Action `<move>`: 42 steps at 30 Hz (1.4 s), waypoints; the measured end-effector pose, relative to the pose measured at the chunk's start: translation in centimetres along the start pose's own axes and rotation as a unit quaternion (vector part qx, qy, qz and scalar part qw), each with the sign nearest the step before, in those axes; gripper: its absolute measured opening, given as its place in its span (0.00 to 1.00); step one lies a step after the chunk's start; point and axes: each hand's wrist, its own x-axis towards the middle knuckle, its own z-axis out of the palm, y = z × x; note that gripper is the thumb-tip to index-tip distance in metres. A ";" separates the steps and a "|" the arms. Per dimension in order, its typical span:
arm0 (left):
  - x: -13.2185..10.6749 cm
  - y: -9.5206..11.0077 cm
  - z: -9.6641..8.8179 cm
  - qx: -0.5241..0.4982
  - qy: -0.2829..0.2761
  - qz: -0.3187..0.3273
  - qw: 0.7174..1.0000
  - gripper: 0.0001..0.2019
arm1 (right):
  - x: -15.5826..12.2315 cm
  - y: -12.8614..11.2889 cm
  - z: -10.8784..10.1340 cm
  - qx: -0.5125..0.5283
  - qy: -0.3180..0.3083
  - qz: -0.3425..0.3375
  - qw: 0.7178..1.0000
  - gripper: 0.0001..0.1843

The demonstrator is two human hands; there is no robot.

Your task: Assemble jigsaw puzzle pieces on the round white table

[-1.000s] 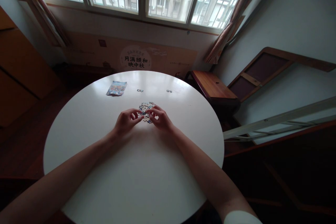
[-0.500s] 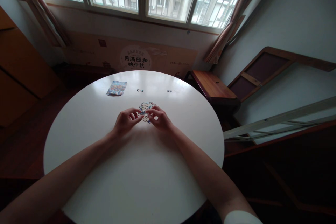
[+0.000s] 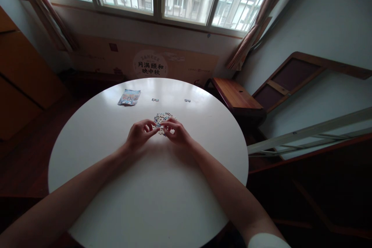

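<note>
A small heap of jigsaw puzzle pieces [image 3: 162, 118] lies near the middle of the round white table [image 3: 145, 186]. Both my hands meet just in front of the heap. My left hand [image 3: 139, 133] has its fingers curled, with thumb and forefinger pinched on a small puzzle piece. My right hand [image 3: 177, 131] is curled too, its fingertips pinching at the same spot, touching the left hand's fingertips. What exactly sits between the fingers is tiny and partly hidden.
A colourful picture card [image 3: 129, 97] lies at the table's far left. Two small clusters of joined pieces [image 3: 155, 100] [image 3: 187, 100] lie beyond the heap. A wooden side table [image 3: 235, 97] stands to the right, leaning frames behind it, and windows fill the far wall.
Almost nothing differs. My fingertips have shifted very slightly at the pinch point; both arms stay in the same place.
</note>
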 end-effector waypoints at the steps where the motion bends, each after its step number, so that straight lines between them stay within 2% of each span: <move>1: 0.0 0.0 0.0 0.001 0.001 0.000 1.000 0.16 | 0.0 0.0 0.0 0.000 -0.002 -0.001 1.000 0.14; 19: -0.1 0.3 0.2 -0.004 -0.026 0.026 0.999 0.14 | 0.1 0.2 -0.1 -0.007 -0.024 0.011 1.000 0.12; 30: -0.1 0.4 0.0 -0.006 -0.041 0.019 0.999 0.13 | 0.2 0.2 -0.2 -0.021 -0.037 0.018 0.999 0.11; 42: -0.1 1.1 -0.1 -0.006 -0.034 0.020 0.999 0.10 | 0.2 0.0 -0.3 -0.014 -0.044 0.018 0.999 0.10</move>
